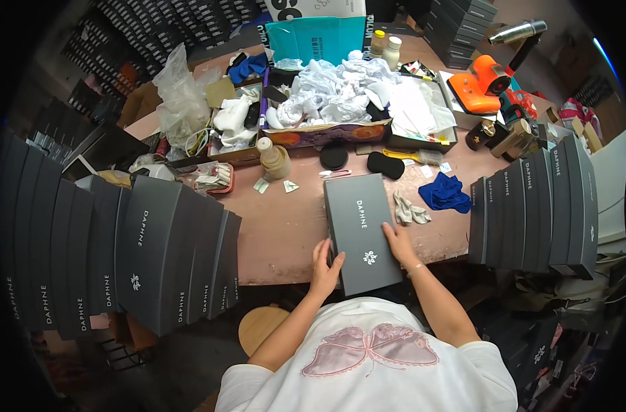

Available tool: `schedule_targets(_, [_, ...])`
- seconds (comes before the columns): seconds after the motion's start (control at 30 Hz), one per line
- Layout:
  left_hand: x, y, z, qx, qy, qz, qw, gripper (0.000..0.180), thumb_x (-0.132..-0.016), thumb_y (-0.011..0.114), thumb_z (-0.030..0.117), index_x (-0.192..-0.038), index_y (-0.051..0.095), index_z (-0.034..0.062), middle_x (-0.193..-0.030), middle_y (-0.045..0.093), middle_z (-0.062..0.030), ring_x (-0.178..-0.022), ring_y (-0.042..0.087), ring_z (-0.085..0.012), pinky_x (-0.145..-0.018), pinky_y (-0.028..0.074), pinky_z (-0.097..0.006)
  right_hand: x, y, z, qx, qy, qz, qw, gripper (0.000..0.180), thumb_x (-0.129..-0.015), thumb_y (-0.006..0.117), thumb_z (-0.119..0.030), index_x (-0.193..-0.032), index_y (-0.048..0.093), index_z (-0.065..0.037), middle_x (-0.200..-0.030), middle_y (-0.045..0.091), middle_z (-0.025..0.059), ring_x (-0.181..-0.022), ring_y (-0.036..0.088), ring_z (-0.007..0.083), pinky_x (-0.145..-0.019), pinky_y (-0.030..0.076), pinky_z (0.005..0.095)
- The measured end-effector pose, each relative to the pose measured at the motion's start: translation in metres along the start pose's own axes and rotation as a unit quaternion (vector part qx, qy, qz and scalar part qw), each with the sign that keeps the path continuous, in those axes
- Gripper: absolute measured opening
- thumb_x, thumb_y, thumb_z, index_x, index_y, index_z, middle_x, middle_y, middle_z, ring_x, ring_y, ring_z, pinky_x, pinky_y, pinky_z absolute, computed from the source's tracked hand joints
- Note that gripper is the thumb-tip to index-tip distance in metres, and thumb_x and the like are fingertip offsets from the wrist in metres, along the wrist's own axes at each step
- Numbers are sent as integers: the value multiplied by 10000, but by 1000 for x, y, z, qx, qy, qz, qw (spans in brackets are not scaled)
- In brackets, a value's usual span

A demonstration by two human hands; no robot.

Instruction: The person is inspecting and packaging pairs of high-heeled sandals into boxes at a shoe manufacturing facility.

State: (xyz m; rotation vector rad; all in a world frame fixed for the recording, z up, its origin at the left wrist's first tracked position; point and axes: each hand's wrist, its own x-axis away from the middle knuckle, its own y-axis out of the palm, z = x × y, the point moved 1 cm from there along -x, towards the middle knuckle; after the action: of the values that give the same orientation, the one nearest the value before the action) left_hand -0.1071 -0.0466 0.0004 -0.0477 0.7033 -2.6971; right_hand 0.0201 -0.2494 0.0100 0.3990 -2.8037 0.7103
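A dark grey rectangular box (pixel 360 230) with a small white emblem lies lengthwise on the brown table (pixel 285 226), its near end over the front edge. My left hand (pixel 324 266) grips the box's near left side, fingers spread over the lid corner. My right hand (pixel 400 242) presses against its right side. Both hands hold the box between them.
Stacks of matching grey boxes stand at the left (pixel 148 254) and right (pixel 532 209). A blue cloth (pixel 445 193), pale gloves (pixel 408 209), a small bottle (pixel 274 159), trays of white cloth (pixel 333 96), an orange tool (pixel 479 82) and a wooden stool (pixel 261 326) surround me.
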Motion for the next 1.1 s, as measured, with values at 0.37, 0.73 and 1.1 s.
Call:
schedule_targets(0.37, [-20,11,-72,324,-327,-212,862,427,-913,594,353,-1177,566,20,-1122,603,-73,-1004,561,-200,-873,448,-319,-16,38,43,-7,51,61,997,638,-829,558,-582,-1030,676,12,-849,675,235,-795,675,350,-765,505,417])
schedule_targets(0.73, [-50,1,198,644,-3,-275,714,649,-909,472,515,-1354,408,47,-1321,495,-131,-1183,512,-260,-994,428,-424,164,-159,-148,-4,-320,100,942,916,-803,642,-456,-1495,164,-92,-1506,109,276,-1403,125,421,-1122,157,465])
schedule_targets(1.1, [5,188,492,435,165,-406,786,866,-930,520,473,-1458,90,-63,-1511,157,-221,-1414,134,-253,-1132,140,-333,256,-490,-142,-293,-257,307,868,430,-972,417,-314,-1261,511,-9,-1097,595,32,-967,568,108,-827,465,241])
